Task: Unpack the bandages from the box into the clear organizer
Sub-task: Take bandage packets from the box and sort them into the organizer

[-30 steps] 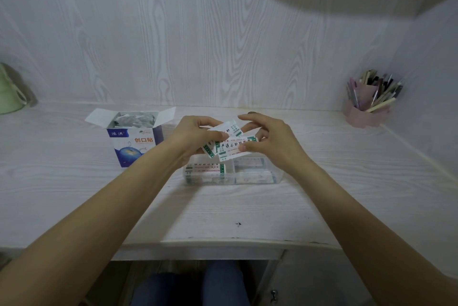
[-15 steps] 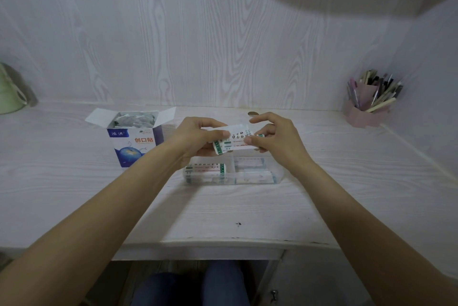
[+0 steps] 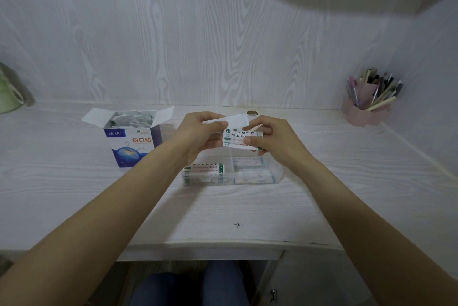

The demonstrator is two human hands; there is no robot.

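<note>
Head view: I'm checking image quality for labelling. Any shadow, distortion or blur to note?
Head view: a broad dark shadow covers the wall's upper right; wide-angle bending curves the desk edge; the bandage box lettering is readable, the pen holder looks soft.

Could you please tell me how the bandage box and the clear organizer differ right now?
The bandage box is opaque, printed blue and white, and tall with open flaps; the clear organizer is transparent, low and lidless. The box stands left of the hands; the organizer lies below them. Both rest on the desk.
</note>
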